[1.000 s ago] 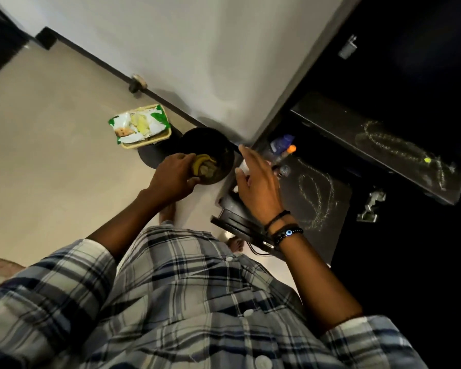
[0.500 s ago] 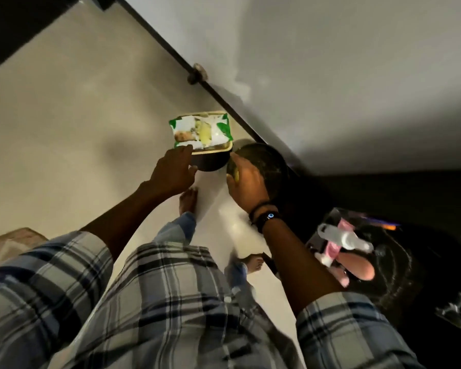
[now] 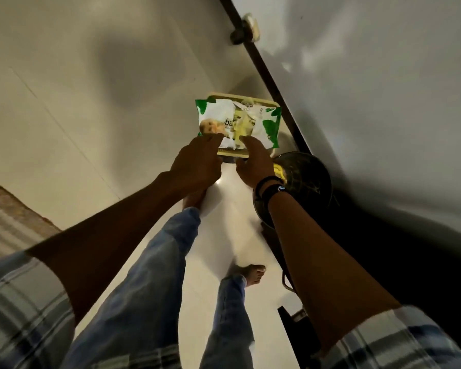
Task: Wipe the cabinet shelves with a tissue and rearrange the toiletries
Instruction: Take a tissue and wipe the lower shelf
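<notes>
Head view, the only 1 supplied: the pack (image 3: 237, 123) of wipes, your tissue source, lies on a pale tray (image 3: 266, 103) down at floor (image 3: 91, 102) level, close against the wall (image 3: 383, 102). Your left hand (image 3: 197, 166) is open, fingers stretched flat onto the pack's near left corner; the thumb is hidden, so any grip underneath cannot be confirmed. Your right hand (image 3: 253, 166) is also open, its forefinger straight and touching the middle of the pack where the flap appears to be, holding nothing. Just beside that wrist stands a dark round bin (image 3: 312, 179) with something yellow (image 3: 278, 170) inside. No shelves or toiletries can be made out here; the right side is too dark to read. Risks, as judged: 1, the pack is light and rests loose on the tray, so pulling a wipe without firm pressure from the left hand may lift or drag the whole pack off. 2, several wipes may come out in a chain if you pull fast. 3, your right forearm crosses directly over the bin, and a backward tug could knock it. 4, your bare foot (image 3: 253, 272) stands on glossy floor while you lean forward, so footing is doubtful.
</notes>
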`<action>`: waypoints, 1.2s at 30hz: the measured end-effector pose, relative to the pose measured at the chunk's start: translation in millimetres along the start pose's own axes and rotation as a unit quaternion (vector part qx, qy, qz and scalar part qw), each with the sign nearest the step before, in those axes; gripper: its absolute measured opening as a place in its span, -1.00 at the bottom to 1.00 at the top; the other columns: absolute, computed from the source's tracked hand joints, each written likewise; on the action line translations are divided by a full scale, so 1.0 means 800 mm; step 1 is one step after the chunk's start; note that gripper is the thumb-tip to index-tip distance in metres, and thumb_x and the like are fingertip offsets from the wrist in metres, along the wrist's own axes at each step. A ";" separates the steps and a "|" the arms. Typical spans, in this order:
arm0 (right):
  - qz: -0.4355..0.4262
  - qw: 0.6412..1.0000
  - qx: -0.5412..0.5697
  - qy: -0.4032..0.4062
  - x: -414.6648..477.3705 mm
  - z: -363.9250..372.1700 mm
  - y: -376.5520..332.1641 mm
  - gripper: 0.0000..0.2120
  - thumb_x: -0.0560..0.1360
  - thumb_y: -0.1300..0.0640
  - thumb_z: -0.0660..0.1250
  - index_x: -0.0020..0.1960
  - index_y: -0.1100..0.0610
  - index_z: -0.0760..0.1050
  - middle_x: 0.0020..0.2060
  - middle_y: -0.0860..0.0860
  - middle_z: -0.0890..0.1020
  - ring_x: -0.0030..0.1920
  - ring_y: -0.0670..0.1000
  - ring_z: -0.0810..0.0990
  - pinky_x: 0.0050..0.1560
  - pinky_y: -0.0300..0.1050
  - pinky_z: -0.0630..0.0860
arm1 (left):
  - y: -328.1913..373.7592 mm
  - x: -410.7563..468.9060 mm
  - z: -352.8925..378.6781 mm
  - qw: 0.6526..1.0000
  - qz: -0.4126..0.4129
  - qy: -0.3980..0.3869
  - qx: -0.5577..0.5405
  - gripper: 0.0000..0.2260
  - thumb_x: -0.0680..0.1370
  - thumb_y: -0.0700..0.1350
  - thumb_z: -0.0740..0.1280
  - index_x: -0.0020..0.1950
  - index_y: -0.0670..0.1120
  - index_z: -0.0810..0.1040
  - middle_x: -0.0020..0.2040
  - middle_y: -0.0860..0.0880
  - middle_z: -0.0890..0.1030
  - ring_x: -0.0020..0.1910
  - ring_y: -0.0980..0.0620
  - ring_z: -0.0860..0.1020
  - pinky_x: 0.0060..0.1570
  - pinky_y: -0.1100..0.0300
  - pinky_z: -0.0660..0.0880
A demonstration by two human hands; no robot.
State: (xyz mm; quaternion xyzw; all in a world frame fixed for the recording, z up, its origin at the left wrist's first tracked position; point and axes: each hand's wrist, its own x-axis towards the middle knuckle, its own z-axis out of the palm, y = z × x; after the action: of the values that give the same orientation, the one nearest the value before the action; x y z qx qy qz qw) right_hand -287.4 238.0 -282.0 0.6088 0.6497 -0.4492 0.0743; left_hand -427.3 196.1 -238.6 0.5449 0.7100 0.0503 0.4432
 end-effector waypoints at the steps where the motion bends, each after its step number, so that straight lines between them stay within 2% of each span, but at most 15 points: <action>1: 0.000 1.000 -0.017 -0.011 0.012 0.005 0.003 -0.50 0.52 0.29 0.27 0.44 0.23 0.26 0.45 0.15 0.28 0.48 0.10 0.22 0.43 -0.19 0.09 | -0.002 0.008 0.005 1.000 -0.011 0.000 -0.002 -0.60 0.53 -0.16 0.31 0.36 -0.14 0.37 0.30 -0.17 0.49 0.23 -0.19 0.49 0.17 -0.10 0.49; 6: -0.004 0.999 -0.033 -0.015 0.064 0.022 0.006 -0.46 0.51 0.28 0.25 0.46 0.18 0.23 0.44 0.15 0.30 0.46 0.11 0.23 0.40 -0.17 0.13 | -0.013 0.032 0.023 0.999 -0.031 -0.011 -0.001 -0.57 0.54 -0.15 0.30 0.39 -0.12 0.34 0.32 -0.15 0.47 0.25 -0.19 0.46 0.19 -0.11 0.47; 10: 0.015 0.998 -0.032 -0.044 0.090 0.024 0.003 -0.38 0.49 0.25 0.27 0.50 0.18 0.14 0.46 0.14 0.25 0.49 0.11 0.14 0.44 -0.12 0.08 | -0.012 0.032 0.028 0.999 -0.039 -0.020 0.014 -0.55 0.56 -0.11 0.28 0.43 -0.12 0.28 0.37 -0.14 0.41 0.32 -0.16 0.39 0.27 -0.07 0.39; 15: 0.054 0.998 0.021 0.004 0.079 0.005 -0.006 -0.43 0.46 0.27 0.30 0.45 0.21 0.27 0.42 0.14 0.34 0.43 0.12 0.28 0.43 -0.10 0.19 | -0.009 0.023 0.024 0.998 -0.048 -0.029 0.001 -0.53 0.56 -0.08 0.28 0.44 -0.12 0.27 0.39 -0.14 0.40 0.33 -0.16 0.39 0.28 -0.10 0.39; 17: 0.058 0.993 0.090 0.049 0.056 -0.009 -0.009 -0.47 0.43 0.31 0.32 0.40 0.21 0.36 0.35 0.13 0.44 0.32 0.08 0.41 0.32 -0.22 0.36 | -0.004 0.016 0.019 0.998 -0.058 -0.029 -0.011 -0.53 0.56 -0.07 0.27 0.45 -0.11 0.26 0.40 -0.14 0.39 0.35 -0.15 0.38 0.30 -0.10 0.37; 19: 0.081 0.971 0.205 0.092 0.028 -0.025 -0.012 -0.53 0.43 0.38 0.31 0.33 0.25 0.44 0.23 0.08 0.51 0.13 -0.07 0.49 -0.02 -0.57 0.40 | 0.003 0.008 0.012 0.997 -0.061 -0.022 -0.029 -0.53 0.56 -0.07 0.27 0.44 -0.11 0.26 0.40 -0.13 0.39 0.36 -0.14 0.37 0.31 -0.08 0.36; 20: 0.093 0.955 0.263 0.103 0.012 -0.032 -0.014 -0.56 0.43 0.41 0.31 0.30 0.27 0.46 0.17 0.06 0.52 0.03 -0.12 0.50 -0.14 -0.62 0.39 | 0.009 0.003 0.008 0.997 -0.058 -0.016 -0.040 -0.53 0.56 -0.08 0.27 0.44 -0.12 0.27 0.40 -0.14 0.39 0.35 -0.13 0.37 0.32 -0.06 0.36; 22: 0.109 0.925 0.343 0.124 -0.016 -0.045 -0.017 -0.62 0.43 0.41 0.32 0.25 0.28 0.50 0.14 0.08 0.56 0.00 -0.09 0.56 -0.13 -0.53 0.49 | 0.022 -0.007 -0.002 0.997 -0.048 0.000 -0.065 -0.55 0.56 -0.10 0.27 0.43 -0.13 0.28 0.39 -0.14 0.40 0.35 -0.11 0.39 0.30 0.05 0.35; 24: 0.121 0.898 0.401 0.135 -0.045 -0.057 -0.018 -0.68 0.44 0.38 0.35 0.18 0.25 0.55 0.14 0.15 0.60 0.10 0.07 0.60 0.04 -0.21 0.60 | 0.037 -0.021 -0.012 0.995 -0.037 0.014 -0.094 -0.56 0.56 -0.11 0.28 0.42 -0.13 0.31 0.37 -0.13 0.42 0.33 -0.10 0.41 0.24 0.11 0.36; 26: 0.131 0.864 0.468 0.132 -0.081 -0.069 -0.022 -0.76 0.44 0.38 0.35 0.09 0.23 0.58 0.11 0.20 0.62 0.14 0.17 0.60 0.12 0.04 0.58 | 0.055 -0.038 -0.020 0.991 -0.031 0.027 -0.128 -0.59 0.55 -0.11 0.30 0.39 -0.13 0.35 0.36 -0.12 0.44 0.30 -0.10 0.44 0.24 0.06 0.39; 28: 0.130 0.823 0.539 0.123 -0.119 -0.085 -0.031 -0.81 0.46 0.39 0.32 0.04 0.25 0.57 0.11 0.25 0.61 0.14 0.21 0.60 0.08 0.04 0.60 | 0.078 -0.056 -0.029 0.983 -0.034 0.032 -0.176 -0.64 0.56 -0.12 0.29 0.35 -0.10 0.39 0.33 -0.10 0.47 0.26 -0.09 0.48 0.24 0.00 0.44; 31: 0.101 0.779 0.608 0.112 -0.185 -0.115 -0.045 -0.83 0.49 0.41 0.27 -0.04 0.19 0.55 0.12 0.27 0.57 0.07 0.16 0.61 -0.07 -0.10 0.63 | 0.121 -0.089 -0.037 0.977 -0.037 0.030 -0.210 -0.71 0.58 -0.11 0.25 0.30 -0.11 0.44 0.25 -0.10 0.53 0.20 -0.06 0.51 0.23 -0.01 0.46; 33: 0.085 0.761 0.634 0.113 -0.229 -0.132 -0.049 -0.81 0.50 0.40 0.25 -0.03 0.17 0.54 0.10 0.23 0.57 0.00 0.09 0.62 -0.11 -0.13 0.63 | 0.147 -0.116 -0.039 0.968 -0.033 0.029 -0.248 -0.73 0.58 -0.12 0.25 0.27 -0.14 0.47 0.19 -0.11 0.56 0.16 -0.06 0.52 0.22 -0.05 0.47; 36: 0.066 0.733 0.666 0.122 -0.305 -0.150 -0.042 -0.79 0.52 0.39 0.21 0.06 0.20 0.52 0.11 0.22 0.57 -0.02 0.07 0.62 -0.06 -0.08 0.63 | 0.186 -0.175 -0.034 0.945 -0.029 0.022 -0.326 -0.81 0.55 -0.15 0.31 0.15 -0.12 0.55 0.06 -0.08 0.60 0.08 -0.05 0.57 0.17 -0.09 0.50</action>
State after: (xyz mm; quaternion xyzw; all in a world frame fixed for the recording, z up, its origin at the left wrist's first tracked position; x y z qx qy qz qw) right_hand -201.6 146.9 -38.0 0.5932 0.1455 -0.6829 -0.4008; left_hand -336.0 152.5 -59.3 0.3485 0.6798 0.2783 0.5822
